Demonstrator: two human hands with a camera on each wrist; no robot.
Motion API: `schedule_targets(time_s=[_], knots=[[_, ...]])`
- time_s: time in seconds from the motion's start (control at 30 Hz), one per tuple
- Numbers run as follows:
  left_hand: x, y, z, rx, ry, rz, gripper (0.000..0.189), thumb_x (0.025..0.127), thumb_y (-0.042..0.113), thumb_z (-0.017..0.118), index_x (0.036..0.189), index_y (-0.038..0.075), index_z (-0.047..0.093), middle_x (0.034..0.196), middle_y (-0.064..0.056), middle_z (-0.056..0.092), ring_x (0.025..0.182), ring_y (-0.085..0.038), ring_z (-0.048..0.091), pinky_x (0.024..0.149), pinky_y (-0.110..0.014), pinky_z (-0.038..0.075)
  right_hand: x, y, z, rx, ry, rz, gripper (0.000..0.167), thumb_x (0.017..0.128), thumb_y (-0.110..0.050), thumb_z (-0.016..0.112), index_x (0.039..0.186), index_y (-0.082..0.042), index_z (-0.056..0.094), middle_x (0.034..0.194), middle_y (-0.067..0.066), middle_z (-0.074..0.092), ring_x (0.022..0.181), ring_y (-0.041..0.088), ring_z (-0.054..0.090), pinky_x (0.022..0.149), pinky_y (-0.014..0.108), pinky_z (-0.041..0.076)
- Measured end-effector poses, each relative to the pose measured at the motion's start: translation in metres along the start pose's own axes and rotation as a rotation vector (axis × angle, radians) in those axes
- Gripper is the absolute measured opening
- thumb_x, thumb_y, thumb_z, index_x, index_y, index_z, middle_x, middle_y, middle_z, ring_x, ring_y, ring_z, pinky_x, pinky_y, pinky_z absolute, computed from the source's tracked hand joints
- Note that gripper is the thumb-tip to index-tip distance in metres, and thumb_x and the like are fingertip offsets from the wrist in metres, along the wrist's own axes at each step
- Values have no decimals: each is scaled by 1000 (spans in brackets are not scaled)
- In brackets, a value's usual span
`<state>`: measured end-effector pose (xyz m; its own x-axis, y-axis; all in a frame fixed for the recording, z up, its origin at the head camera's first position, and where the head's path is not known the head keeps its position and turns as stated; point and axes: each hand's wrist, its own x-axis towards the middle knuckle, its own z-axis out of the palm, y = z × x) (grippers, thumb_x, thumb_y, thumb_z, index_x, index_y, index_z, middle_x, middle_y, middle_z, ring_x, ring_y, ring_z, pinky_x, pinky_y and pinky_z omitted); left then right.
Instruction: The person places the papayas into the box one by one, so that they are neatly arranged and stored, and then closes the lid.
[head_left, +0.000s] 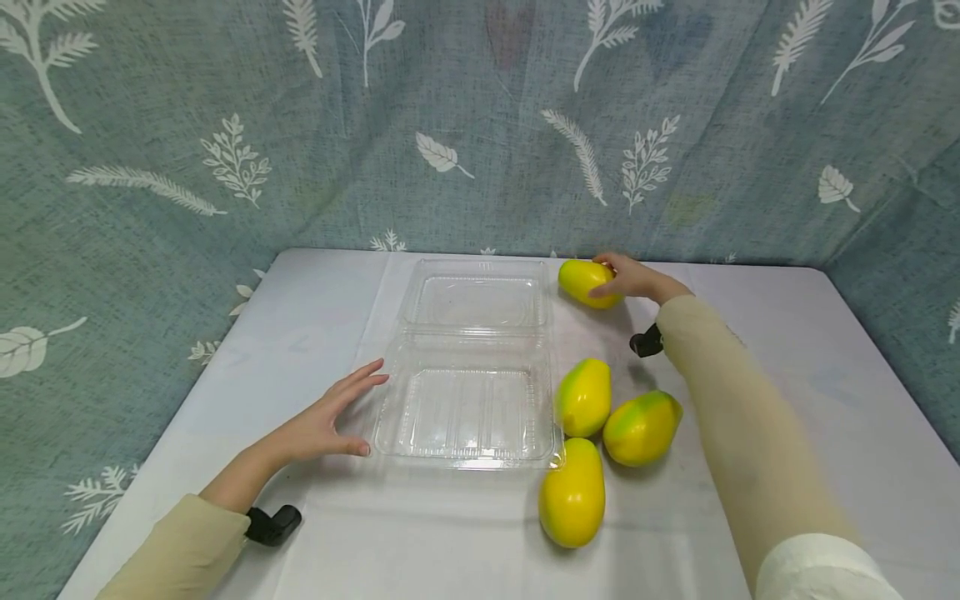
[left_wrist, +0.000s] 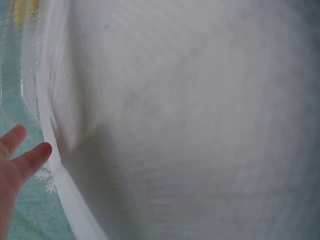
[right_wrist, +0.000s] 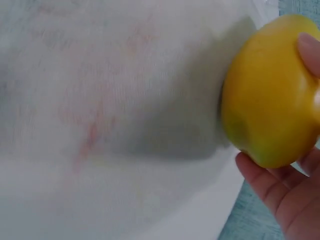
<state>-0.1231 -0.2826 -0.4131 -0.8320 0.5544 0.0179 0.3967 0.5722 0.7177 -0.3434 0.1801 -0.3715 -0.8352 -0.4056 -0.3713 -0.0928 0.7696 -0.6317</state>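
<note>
At the back of the table my right hand [head_left: 636, 279] grips a yellow mango [head_left: 582, 282], thumb on the near side and fingers on the far side. The right wrist view shows the same mango [right_wrist: 272, 95] between thumb and fingers. My left hand [head_left: 318, 425] is beside the left edge of a clear plastic clamshell container [head_left: 468, 454], fingers spread and holding nothing. The container lies unfolded, its lid half toward the back. To its right are three more yellow-green mangoes: one [head_left: 585, 398] by its edge, another [head_left: 643, 429] farther right, a third [head_left: 572, 500] nearer the front.
A white cloth [head_left: 420, 533] covers the table. Behind it hangs a grey-green curtain [head_left: 480, 167] with white leaf patterns, and more fabric hangs at both sides. Black wrist cameras [head_left: 273, 525] sit under both forearms.
</note>
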Motion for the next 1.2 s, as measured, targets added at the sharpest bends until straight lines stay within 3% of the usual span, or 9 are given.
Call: schedule_targets(time_s=[0.2,0.43,0.7,1.2], knots=[[-1,1,1,0,-3,3,94,65,21,79,143,9,28,154,0,9,138,-30,8,96,-69,19,-10,0,-4,-88,-73,-1,70,86,-26,62,137,1,23,137,29,29,121,39,35,100,52,32],[-3,3,-1,10,2,16,96,64,20,80,143,8,28,154,-1,11,138,-20,8,97,-67,20,-20,6,-3,-124,-69,-8,70,85,-28,64,136,-1,25,136,28,32,118,37,39,98,52,35],[-4,1,-2,20,-14,29,95,66,27,80,143,7,27,154,-6,10,136,-38,10,95,-69,20,-35,8,0,-125,-17,-72,70,82,-26,66,134,1,28,132,28,36,112,36,43,95,51,38],[-4,-1,-1,23,-17,23,95,67,26,80,144,10,27,154,-4,11,137,-36,10,96,-69,20,-65,0,0,-84,131,-128,69,83,-30,65,133,1,30,129,25,39,103,34,48,86,47,43]])
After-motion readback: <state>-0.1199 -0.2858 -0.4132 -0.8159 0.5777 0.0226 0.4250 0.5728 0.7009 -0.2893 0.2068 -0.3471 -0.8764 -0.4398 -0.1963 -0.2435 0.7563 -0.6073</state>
